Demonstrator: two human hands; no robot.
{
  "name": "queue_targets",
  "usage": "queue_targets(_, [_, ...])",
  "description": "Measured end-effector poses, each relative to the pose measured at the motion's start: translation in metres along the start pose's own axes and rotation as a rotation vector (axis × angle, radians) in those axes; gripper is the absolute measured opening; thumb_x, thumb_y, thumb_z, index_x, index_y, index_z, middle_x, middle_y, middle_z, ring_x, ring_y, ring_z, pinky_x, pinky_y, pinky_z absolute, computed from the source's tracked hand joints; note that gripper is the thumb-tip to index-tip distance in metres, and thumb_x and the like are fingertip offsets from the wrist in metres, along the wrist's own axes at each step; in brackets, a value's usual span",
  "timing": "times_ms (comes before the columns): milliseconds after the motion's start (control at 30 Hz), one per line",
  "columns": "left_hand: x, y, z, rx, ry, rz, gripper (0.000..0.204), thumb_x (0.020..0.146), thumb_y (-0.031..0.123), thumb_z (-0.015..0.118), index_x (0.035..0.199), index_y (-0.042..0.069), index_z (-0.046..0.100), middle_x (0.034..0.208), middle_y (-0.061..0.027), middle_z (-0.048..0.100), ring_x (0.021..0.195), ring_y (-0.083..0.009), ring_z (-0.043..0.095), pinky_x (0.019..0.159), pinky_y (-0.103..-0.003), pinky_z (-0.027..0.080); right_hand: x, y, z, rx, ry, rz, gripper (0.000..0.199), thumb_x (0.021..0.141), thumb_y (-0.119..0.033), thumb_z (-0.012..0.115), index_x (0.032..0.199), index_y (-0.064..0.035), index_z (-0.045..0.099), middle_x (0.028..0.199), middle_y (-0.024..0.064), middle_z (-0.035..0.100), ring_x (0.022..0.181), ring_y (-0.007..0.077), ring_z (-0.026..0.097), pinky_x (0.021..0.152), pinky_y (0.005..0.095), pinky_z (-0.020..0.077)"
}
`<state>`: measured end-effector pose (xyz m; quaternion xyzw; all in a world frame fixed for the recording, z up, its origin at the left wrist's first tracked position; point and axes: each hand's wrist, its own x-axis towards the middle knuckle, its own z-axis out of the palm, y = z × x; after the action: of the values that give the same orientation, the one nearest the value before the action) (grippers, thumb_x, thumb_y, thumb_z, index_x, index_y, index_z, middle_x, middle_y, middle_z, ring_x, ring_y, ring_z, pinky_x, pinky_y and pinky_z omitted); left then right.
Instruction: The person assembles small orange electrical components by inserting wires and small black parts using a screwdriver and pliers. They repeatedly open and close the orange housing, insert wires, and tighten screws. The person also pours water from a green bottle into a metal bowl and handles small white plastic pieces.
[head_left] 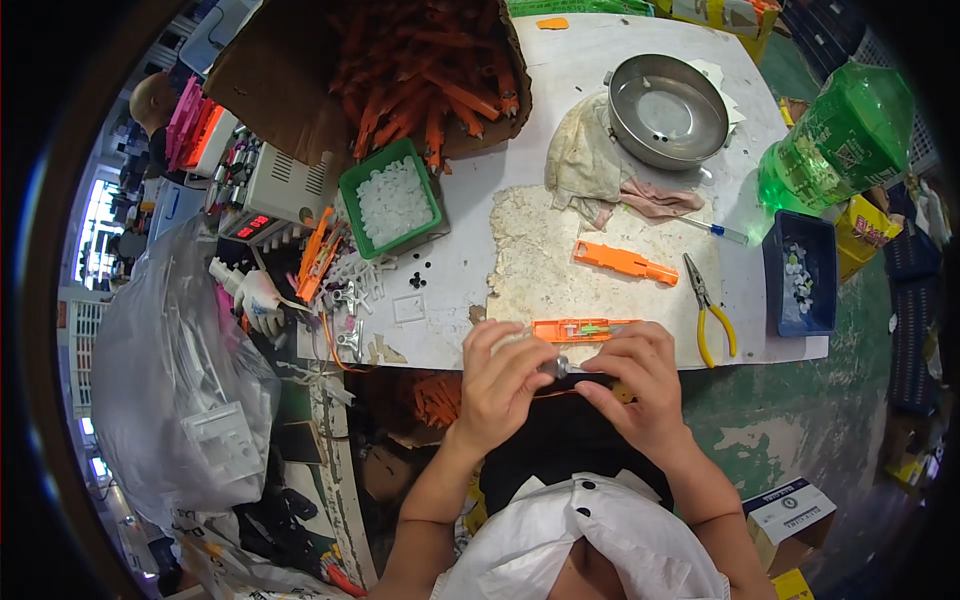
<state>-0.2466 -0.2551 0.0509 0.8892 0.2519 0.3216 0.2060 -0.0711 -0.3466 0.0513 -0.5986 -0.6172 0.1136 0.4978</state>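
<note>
Between the two hands, just off the near edge of the bench (465,265), is a small grey metal part (560,367). The left hand (499,386) pinches it between thumb and fingertips, seemingly to steady it. The right hand (643,388) curls in from the other side, thumb and forefinger at its pale tip; whether they press on it, I cannot tell.

Just beyond the grip, an orange shell (578,330) lies lengthwise along the bench edge with its open side up, so its coloured inner pieces can probably be seen and reached. The right fingers cover its far end. Farther out, a second orange piece (625,262) lies on a worn pale pad (530,245), which perhaps shields the bench.

Right of the grip, pliers (708,310) lie with yellow handles toward the person, presumably for easy picking up. Beyond them, a blue tray (803,326) keeps small loose bits together.

Left of and beyond the grip, a green tray (405,241) holds white pieces. Behind it, a cardboard box (275,90) of orange parts opens toward the bench, likely for reach. Farthest ahead, slightly right, a steel bowl (665,105) stands beside a crumpled rag (583,150).
</note>
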Motion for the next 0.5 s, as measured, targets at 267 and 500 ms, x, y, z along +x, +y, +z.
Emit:
queue_targets(267, [0.018,-0.023,0.004,0.234,-0.130,0.007,0.023,0.075,0.012,0.068,0.098,0.007,0.065,0.101,-0.0041,0.058,0.112,-0.0274,0.047,0.101,-0.050,0.029,-0.017,0.018,-0.020,-0.092,0.061,0.178,0.018,0.070,-0.008,0.075,0.085,-0.0049,0.065,0.087,0.0060,0.059,0.093,0.0254,0.052,0.080,0.0359,0.0418])
queue_targets(500, [0.017,-0.027,0.009,0.268,-0.168,0.033,0.023,0.076,0.012,0.068,0.098,0.007,0.065,0.098,-0.0039,0.058,0.110,-0.0264,0.050,0.103,-0.050,0.029,-0.029,0.020,-0.018,-0.119,0.041,0.209,0.015,0.071,-0.007,0.074,0.084,-0.0044,0.065,0.085,0.0062,0.059,0.091,0.0251,0.053,0.079,0.0354,0.0420])
